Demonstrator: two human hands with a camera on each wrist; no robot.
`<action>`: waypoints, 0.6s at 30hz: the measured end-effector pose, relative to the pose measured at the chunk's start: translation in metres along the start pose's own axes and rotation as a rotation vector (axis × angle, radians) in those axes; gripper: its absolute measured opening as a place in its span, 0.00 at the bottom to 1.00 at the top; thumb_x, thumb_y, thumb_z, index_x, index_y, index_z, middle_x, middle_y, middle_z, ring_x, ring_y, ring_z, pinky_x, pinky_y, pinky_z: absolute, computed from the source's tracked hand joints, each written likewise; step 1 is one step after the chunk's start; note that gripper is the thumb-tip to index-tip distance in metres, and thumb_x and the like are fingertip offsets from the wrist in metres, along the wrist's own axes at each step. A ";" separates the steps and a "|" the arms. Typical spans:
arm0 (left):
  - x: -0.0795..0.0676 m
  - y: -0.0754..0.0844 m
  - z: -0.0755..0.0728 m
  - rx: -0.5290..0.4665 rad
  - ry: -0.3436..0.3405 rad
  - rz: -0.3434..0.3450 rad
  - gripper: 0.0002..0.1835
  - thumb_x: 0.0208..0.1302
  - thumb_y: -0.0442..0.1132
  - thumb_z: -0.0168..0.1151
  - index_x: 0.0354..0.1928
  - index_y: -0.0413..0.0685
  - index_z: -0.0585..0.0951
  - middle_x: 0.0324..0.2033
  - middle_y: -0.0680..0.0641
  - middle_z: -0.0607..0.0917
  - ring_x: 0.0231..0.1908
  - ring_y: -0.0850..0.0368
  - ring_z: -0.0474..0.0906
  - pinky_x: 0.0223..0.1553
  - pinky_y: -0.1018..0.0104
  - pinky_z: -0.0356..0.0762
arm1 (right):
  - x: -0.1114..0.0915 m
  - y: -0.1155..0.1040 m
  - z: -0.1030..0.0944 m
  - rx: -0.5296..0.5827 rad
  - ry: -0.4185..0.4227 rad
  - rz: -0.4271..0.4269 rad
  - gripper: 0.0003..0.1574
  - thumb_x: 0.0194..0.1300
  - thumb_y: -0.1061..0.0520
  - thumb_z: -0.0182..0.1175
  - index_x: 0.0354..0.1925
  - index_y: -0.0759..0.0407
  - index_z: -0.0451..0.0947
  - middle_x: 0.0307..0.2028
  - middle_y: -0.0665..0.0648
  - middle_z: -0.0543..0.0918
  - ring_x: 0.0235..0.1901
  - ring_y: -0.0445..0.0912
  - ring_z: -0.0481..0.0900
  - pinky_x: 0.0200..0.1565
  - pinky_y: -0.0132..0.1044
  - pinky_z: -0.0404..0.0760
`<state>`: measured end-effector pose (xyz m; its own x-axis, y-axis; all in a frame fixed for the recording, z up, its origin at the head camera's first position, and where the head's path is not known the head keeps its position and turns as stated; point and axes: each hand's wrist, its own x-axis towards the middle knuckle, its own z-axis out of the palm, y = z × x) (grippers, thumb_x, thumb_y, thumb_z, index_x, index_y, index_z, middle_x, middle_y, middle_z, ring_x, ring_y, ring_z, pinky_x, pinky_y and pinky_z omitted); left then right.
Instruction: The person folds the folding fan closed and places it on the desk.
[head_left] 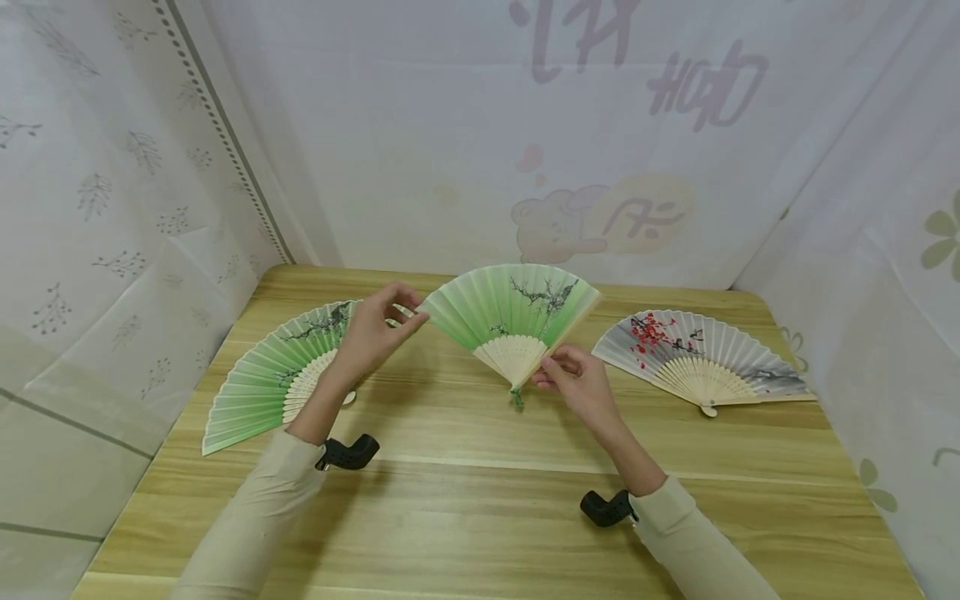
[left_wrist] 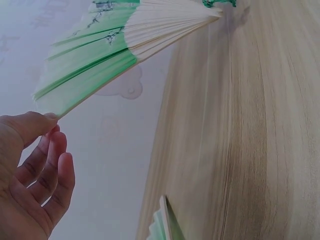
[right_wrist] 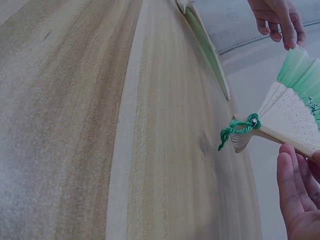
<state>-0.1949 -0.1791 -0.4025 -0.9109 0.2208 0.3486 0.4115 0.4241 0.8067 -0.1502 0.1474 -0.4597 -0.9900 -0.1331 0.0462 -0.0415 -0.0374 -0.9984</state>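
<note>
Green fan [head_left: 517,315] in the narrow pinch grip of left hand [head_left: 369,335] and, apparently, right hand [head_left: 587,385].

Light falls soft — faint shadows on the table [head_left: 480,525], wrist views bluish.

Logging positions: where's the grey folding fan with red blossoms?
In the head view, the fan lies spread on the wooden table, right of the right grip.

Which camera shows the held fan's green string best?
The right wrist view: the green string is big there, with its loose end showing. The head view shows it tiny on the fan; the left wrist view, only part, cut by the top edge.
</note>
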 end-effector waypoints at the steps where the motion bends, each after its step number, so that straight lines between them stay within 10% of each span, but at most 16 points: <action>1: 0.000 0.000 0.000 -0.004 -0.002 0.000 0.10 0.68 0.34 0.69 0.47 0.41 0.81 0.40 0.43 0.84 0.35 0.48 0.83 0.39 0.49 0.82 | 0.000 0.000 0.000 -0.001 0.002 0.001 0.10 0.74 0.67 0.60 0.44 0.79 0.76 0.37 0.74 0.83 0.39 0.68 0.85 0.45 0.51 0.84; 18: 0.004 0.005 0.005 0.003 -0.023 0.018 0.11 0.67 0.33 0.70 0.48 0.41 0.81 0.40 0.44 0.84 0.35 0.46 0.84 0.35 0.60 0.83 | 0.003 -0.001 0.000 -0.042 -0.011 -0.002 0.10 0.73 0.68 0.60 0.45 0.79 0.79 0.36 0.73 0.83 0.37 0.66 0.85 0.44 0.52 0.84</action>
<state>-0.1968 -0.1716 -0.3995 -0.9026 0.2480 0.3519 0.4277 0.4224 0.7992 -0.1537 0.1475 -0.4588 -0.9884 -0.1443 0.0478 -0.0489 0.0036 -0.9988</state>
